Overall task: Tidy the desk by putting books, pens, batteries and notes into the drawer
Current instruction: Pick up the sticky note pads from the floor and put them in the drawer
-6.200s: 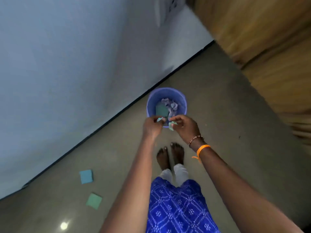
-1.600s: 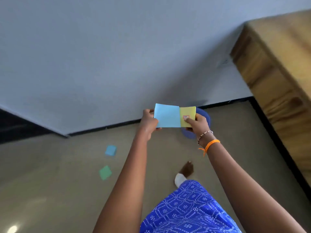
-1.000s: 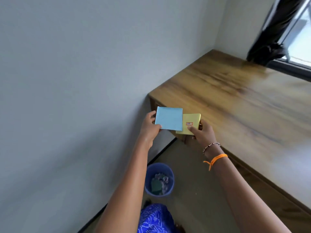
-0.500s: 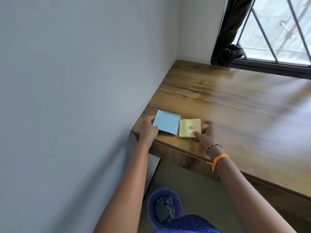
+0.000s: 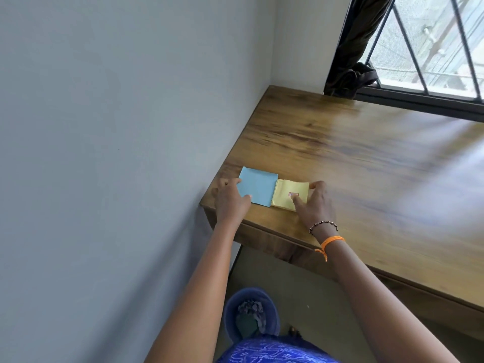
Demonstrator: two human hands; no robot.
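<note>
Fingers (image 5: 245,198) of the left hand (image 5: 230,203) pinch the near-left edge of a blue notepad (image 5: 258,185), while the right hand (image 5: 315,205) grips a yellow notepad (image 5: 288,193) between thumb and forefinger, both pads lying flat and touching side by side at the near-left corner of the wooden bench (image 5: 366,163). Beyond the pads, the bench runs to a barred window (image 5: 429,45) with a dark curtain (image 5: 353,48) bunched at its sill; a blue bin (image 5: 230,314) holding crumpled paper stands on the floor below, beside the grey wall (image 5: 117,127).
</note>
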